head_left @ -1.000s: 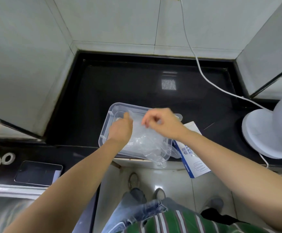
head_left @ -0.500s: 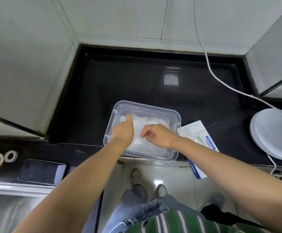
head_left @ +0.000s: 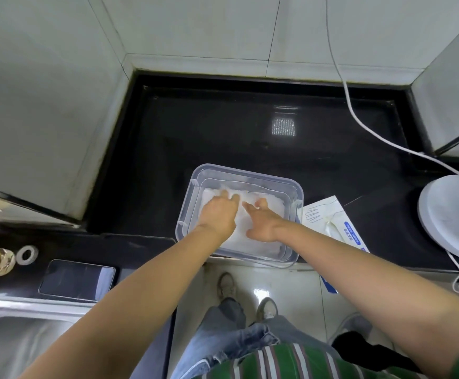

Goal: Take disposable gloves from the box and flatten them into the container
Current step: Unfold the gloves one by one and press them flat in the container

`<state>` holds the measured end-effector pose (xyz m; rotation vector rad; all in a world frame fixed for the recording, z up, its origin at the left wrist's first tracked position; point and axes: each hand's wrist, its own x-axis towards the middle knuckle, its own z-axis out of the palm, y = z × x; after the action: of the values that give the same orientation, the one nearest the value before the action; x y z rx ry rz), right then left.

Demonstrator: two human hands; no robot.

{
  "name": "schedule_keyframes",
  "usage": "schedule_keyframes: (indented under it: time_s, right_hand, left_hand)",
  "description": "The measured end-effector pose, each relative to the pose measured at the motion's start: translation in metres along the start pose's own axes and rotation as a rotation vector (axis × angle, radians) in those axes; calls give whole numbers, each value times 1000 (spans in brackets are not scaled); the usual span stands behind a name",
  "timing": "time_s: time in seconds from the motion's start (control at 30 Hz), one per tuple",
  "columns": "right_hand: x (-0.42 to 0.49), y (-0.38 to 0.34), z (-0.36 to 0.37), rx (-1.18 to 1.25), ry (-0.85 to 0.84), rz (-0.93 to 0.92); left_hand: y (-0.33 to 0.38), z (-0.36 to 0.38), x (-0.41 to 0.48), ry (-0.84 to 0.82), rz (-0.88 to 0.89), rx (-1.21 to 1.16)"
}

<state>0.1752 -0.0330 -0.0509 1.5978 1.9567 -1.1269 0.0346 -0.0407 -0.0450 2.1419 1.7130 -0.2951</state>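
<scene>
A second ago I had both hands up over the container point(head_left: 250, 172), pinching one thin glove that hung down past its near edge. Now that glove is down inside with the other gloves point(head_left: 270, 200), and both hands are down in there too, near the middle of the frame. My left hand point(head_left: 218, 214) lies flat on the pile with its fingers straight and close together. My right hand point(head_left: 262, 225) is just beside it, also flat, with its fingers stretched out and the thumb spread away from the pointing finger. Neither hand pinches anything now; they only push down. I think this means the glove has gone from being carried to being squashed flat, so this one is almost done. The clear container sits at the near edge of the black counter point(head_left: 223, 127), and the pile looks white and soft and low inside it. The glove box point(head_left: 332, 222) lies just to the right of the container, partly sticking out past the counter edge. I cannot tell how many gloves are left in it. I think my next job is to lift a hand and go back to the box for another one.
</scene>
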Motion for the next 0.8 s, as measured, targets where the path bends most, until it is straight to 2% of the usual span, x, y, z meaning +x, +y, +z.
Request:
schedule_keyframes:
  time_s: [0.07,0.13,0.2,0.3,0.33,0.4,0.5,0.57,0.63,0.7,0.8]
  right_hand:
    - [-1,0,0,41,133,-82]
    - [-3,-2,0,93,220,-205]
    - [-4,0,0,10,63,-216]
    - [-7,2,5,-248,-337,-99]
    - [-7,2,7,-289,-373,-86]
    - [-5,2,9,-235,-262,-108]
    - [0,-5,4,84,78,-147]
    - [4,-7,-2,141,106,-82]
    - [5,-4,-5,8,63,80]
    - [3,-1,-6,-54,120,170]
    - [-2,-4,-3,16,225,19]
  left_hand:
    - [-8,8,2,-229,-152,-80]
    - [-15,14,2,-329,-199,-174]
    - [-19,15,2,-355,-213,-224]
    - [-19,13,3,-362,-211,-228]
    - [-18,14,4,-369,-208,-223]
    - [-18,16,6,-380,-210,-226]
    - [-20,19,7,-384,-201,-197]
    - [-21,23,8,-393,-197,-148]
    - [-22,26,9,-388,-198,-107]
    - [-22,31,11,-394,-195,-89]
    - [-23,36,15,-402,-205,-77]
